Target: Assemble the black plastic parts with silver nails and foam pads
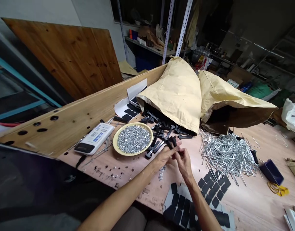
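My left hand (165,156) and my right hand (183,162) meet over the middle of the wooden table (255,199). The left hand's fingers are pinched on a black plastic part (173,141) that sticks up from them. The right hand's fingers are curled against the same part; what they grip is too small to make out. Just behind the hands lies a pile of black plastic parts (162,130) spilling from a tan paper sack (178,93). A few small nuts (161,173) lie on the table under the hands.
A yellow dish of small nuts (133,139) sits left of the hands, beside a white device (94,138). A heap of metal pins (228,154) lies to the right, with a second sack (234,99) behind. Sheets of black pads (198,205) lie near me. A blue box (271,171) is at right.
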Tool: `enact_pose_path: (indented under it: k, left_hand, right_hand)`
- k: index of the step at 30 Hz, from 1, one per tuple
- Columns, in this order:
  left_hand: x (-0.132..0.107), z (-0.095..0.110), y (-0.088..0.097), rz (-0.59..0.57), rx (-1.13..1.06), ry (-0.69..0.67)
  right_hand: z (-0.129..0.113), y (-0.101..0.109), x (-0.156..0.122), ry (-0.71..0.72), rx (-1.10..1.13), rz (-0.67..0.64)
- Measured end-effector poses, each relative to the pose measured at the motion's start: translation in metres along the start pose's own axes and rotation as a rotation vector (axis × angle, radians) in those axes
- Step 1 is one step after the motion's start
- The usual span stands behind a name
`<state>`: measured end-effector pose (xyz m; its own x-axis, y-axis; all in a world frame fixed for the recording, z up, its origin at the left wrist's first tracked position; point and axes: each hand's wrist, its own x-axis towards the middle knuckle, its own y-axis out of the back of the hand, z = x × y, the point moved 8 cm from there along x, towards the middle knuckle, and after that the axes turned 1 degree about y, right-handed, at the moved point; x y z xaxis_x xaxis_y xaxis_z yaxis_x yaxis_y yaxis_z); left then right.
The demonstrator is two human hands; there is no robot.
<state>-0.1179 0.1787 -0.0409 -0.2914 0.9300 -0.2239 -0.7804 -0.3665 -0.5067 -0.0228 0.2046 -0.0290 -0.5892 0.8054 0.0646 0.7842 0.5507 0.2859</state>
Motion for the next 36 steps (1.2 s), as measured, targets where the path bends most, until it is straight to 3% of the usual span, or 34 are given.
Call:
enact_pose_path:
  k: [3,5,8,11,14,17,19,21,24,26,30,32,34,36]
  left_hand:
    - [0.005,-0.005,0.007,0.089,-0.078,-0.012]
    - [0.009,-0.003,0.011,0.130,-0.124,-0.065]
    - [0.013,-0.011,0.009,0.107,-0.133,-0.001]
    - [0.014,-0.020,0.007,0.110,-0.137,0.057]
    - [0.014,-0.027,0.008,0.150,-0.187,0.123]
    - [0.013,-0.031,0.010,0.202,-0.228,0.180]
    - [0.010,-0.033,0.011,0.230,-0.246,0.200]
    - [0.006,-0.034,0.011,0.241,-0.273,0.210]
    - [0.003,-0.036,0.007,0.205,-0.328,0.207]
    - [0.002,-0.039,0.001,0.162,-0.369,0.220]
    - [0.002,-0.038,0.005,0.205,-0.406,0.213]
    - [0.000,-0.032,0.012,0.263,-0.392,0.186]
    - [-0.003,-0.026,0.014,0.277,-0.377,0.181]
    - [-0.007,-0.020,0.012,0.245,-0.360,0.176]
  right_hand:
    - [-0.005,0.006,0.022,0.054,-0.303,-0.175]
    - [-0.007,0.028,0.045,0.076,-0.626,-0.115]
    - [-0.004,0.046,0.078,0.067,-1.070,-0.098]
    - [0.001,0.042,0.096,0.062,-1.324,-0.207]
    - [-0.003,0.033,0.100,0.083,-1.444,-0.259]
    - [-0.007,0.027,0.097,0.080,-1.470,-0.302]
    - [-0.007,0.030,0.095,-0.001,-1.418,-0.278]
    - [-0.001,0.036,0.091,-0.141,-1.280,-0.209]
    - [0.012,0.039,0.073,-0.297,-0.892,-0.095]
    - [0.015,0.033,0.059,-0.260,-0.632,-0.092]
    - [0.001,0.019,0.047,-0.017,-0.342,-0.302]
    - [-0.009,0.025,0.059,0.061,-0.411,-0.270]
    - [-0.018,0.029,0.080,0.122,-0.673,-0.165]
    - [-0.022,0.018,0.102,0.167,-0.989,-0.134]
